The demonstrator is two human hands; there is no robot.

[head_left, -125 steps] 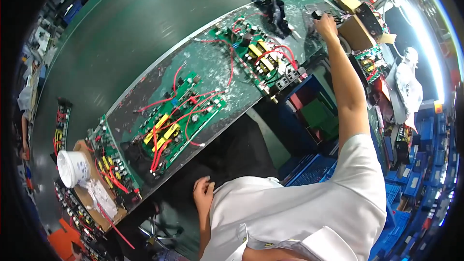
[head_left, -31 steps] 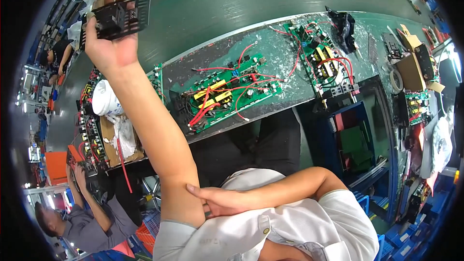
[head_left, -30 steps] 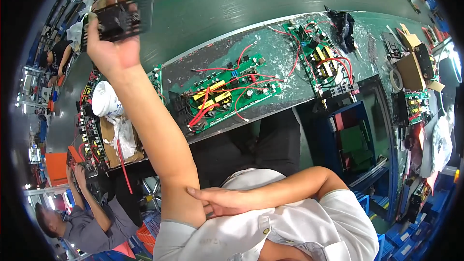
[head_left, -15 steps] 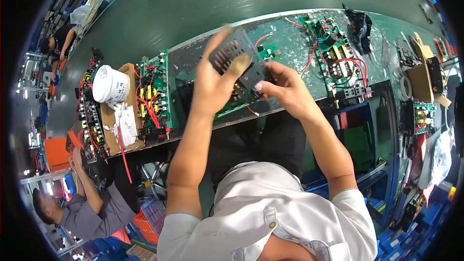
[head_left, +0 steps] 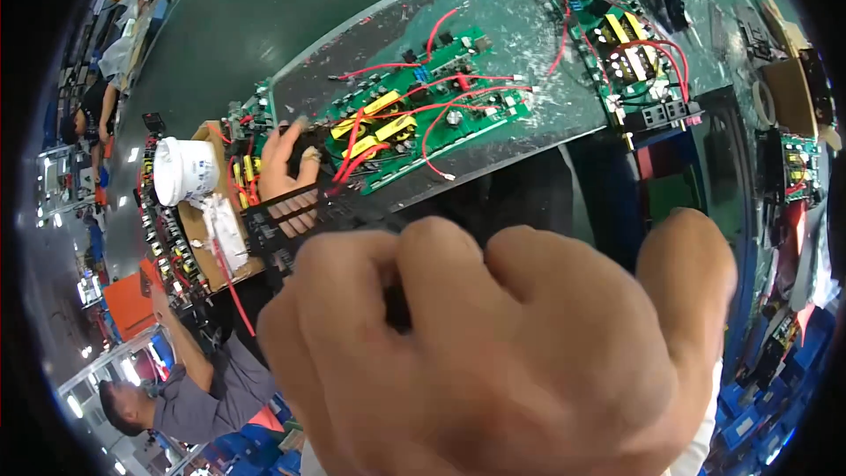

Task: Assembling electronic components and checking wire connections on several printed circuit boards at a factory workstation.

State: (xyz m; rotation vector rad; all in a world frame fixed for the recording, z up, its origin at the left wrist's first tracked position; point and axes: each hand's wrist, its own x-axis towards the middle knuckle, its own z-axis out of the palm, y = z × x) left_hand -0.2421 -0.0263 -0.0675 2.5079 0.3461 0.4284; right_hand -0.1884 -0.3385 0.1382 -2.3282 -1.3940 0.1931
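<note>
My left hand [head_left: 280, 178] is by the left part of the bench, its thumb and a finger bent. It holds a dark slotted metal panel [head_left: 337, 213], and skin shows through the slots. Very large in front, my right hand [head_left: 493, 353] is curled with its knuckles up; whatever its fingers grip is hidden. It covers the panel's near end. Past the panel lies a green circuit board [head_left: 476, 128] with yellow-wrapped transformers and loose red wires.
Another circuit board [head_left: 630, 53] lies at the right. A white bucket [head_left: 185, 172] stands on a cardboard tray [head_left: 196, 225] at the left, beside more boards. A co-worker [head_left: 211, 405] is at lower left. A cardboard box [head_left: 784, 92] sits at far right.
My right hand has let go of the slotted panel and come up close in front. The panel has moved left and down with my left hand, uncovering the circuit board. The view has shifted.
</note>
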